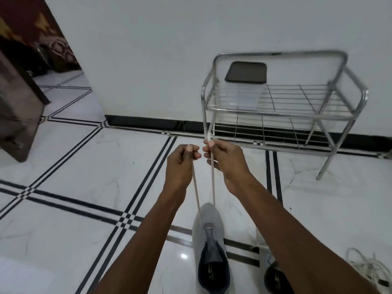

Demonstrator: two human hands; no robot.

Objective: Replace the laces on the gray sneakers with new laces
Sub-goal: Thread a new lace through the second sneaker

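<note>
On the tiled floor between the forearms lies the gray sneaker (209, 225), its new lace (212, 183) threaded through the lowest eyelets only. Left hand (181, 161) and right hand (224, 159) each pinch 1 lace end, raised taut. Matching the 2 ends evens the lacing. Steel shoe rack (280, 102) stands ahead, loose laces (364, 266) right; open floor left.

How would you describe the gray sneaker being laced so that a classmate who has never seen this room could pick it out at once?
Start at the steel rack against the white wall, then drop straight down the tiled floor toward the camera. Between the person's forearms stands the gray sneaker, toe pointing at the rack. Unlike the second shoe half hidden under the right arm, it has a pale lace rising from it to both hands.
</note>
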